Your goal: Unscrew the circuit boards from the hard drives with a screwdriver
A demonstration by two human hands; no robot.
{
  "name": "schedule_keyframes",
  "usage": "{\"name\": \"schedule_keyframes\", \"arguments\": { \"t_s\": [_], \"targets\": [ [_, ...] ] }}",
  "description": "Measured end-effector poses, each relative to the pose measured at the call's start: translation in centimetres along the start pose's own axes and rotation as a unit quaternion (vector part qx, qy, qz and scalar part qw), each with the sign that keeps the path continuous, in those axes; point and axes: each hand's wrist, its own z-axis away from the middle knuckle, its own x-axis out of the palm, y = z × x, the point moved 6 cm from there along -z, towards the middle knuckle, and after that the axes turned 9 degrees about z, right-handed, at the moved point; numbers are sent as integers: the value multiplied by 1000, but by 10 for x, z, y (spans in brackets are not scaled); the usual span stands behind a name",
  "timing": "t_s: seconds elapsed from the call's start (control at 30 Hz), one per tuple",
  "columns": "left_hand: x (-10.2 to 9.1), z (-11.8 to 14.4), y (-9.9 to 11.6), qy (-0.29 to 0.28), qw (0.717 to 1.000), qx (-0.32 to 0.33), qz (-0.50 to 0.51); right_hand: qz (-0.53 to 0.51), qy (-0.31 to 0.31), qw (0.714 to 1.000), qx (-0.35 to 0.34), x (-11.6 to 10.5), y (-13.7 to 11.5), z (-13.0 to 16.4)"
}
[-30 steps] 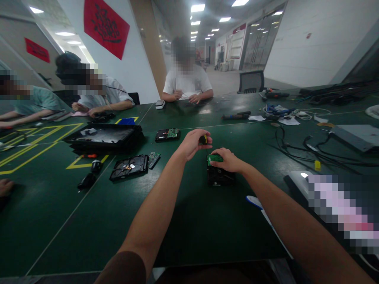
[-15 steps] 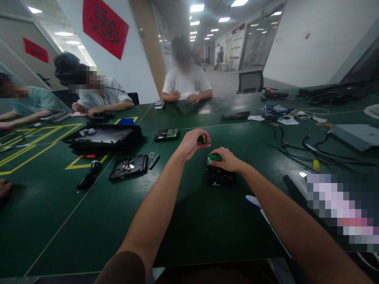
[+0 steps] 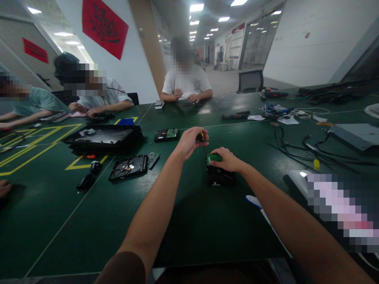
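At the middle of the green table: a black hard drive lies under the two hands, a green circuit board showing at its far end.
Left hand: fingers curled round the black-and-yellow handle of a screwdriver, closed on it; the hand is raised just above the drive's far left corner.
Screwdriver shaft: thin and dark, pointing down to that corner — whether its tip touches, I cannot tell.
Right hand: half closed, thumb and bent fingers on the board end of the drive, gripping it from the right.
Left of the hands: an opened drive with a loose circuit board just beside it; farther back, another drive and a black tray.
Right of the hands: dark cables with a yellow tag, near a grey metal box.
Across the table: a person in a white shirt, both hands up at the edge — two more people sit to the left.
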Motion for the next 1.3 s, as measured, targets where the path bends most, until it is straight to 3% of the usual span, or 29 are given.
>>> {"name": "schedule_keyframes", "arguments": {
  "t_s": [0.1,0.17,0.23,0.33,0.47,1.3],
  "targets": [
    [-7,0,4,27,990,52,-129,-2,-5,1000,0,-1,-1,0],
    [-10,0,4,27,953,94,-286,-3,-7,1000,0,-2,-2,1],
    [-8,-1,-4,-8,900,109,-422,-4,-8,1000,-1,-3,-3,1],
    [-5,-3,-26,-76,843,86,-525,-6,-8,1000,4,-3,-4,1],
    [-2,-5,-46,-140,797,63,-584,-4,-11,1000,9,-3,-4,1],
    [-5,-4,-63,-128,769,10,-626,-1,-4,1000,-5,0,0,-1]
  ]
}}
